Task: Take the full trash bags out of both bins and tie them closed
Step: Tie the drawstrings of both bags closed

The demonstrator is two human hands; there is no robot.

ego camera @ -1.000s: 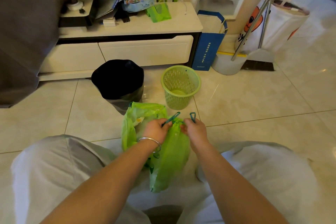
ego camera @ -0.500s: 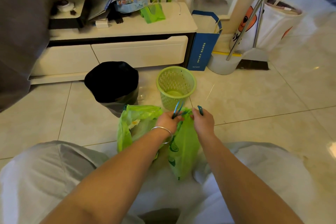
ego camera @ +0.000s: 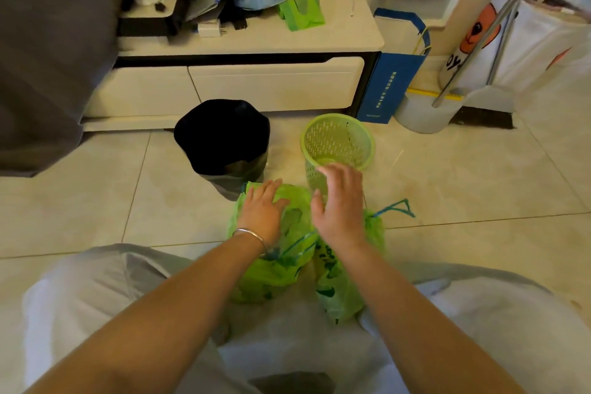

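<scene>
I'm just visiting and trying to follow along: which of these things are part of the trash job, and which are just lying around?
Part of the job:
green trash bag
blue drawstring
green basket bin
black-lined bin
left hand
right hand

Just lying about:
blue paper bag
broom
TV cabinet
</scene>
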